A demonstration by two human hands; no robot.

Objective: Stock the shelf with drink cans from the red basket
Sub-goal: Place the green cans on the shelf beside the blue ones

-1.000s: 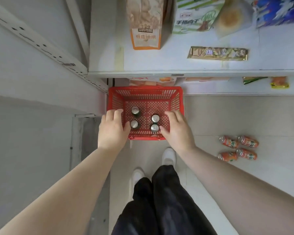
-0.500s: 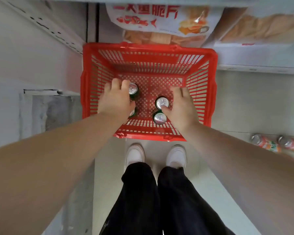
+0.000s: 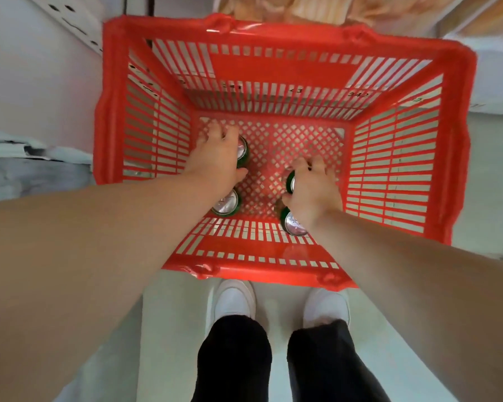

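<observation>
- Both hands have dropped inside the red slatted plastic basket [image 3: 389, 169]; the left hand [image 3: 215, 161] curls its grip round the green metal drink can [image 3: 242, 152] at 10 o'clock.
- The right hand [image 3: 311, 190] closes its grip on the 3 o'clock can [image 3: 290, 179].
- Lifting both out likely follows.

The person shows 2 bare forearms [image 3: 99, 242], loose black trousers [image 3: 235, 358] reaching the ankles, and 2 plain white shoes [image 3: 234, 300] with rounded toes.

We looked down on a pale floor [image 3: 494, 184], with a white wall panel [image 3: 26, 82] and a perforated upright [image 3: 70, 13] at our left, and the white shelf [image 3: 497, 76] carrying blurred snack packets [image 3: 302, 7] ahead.
</observation>
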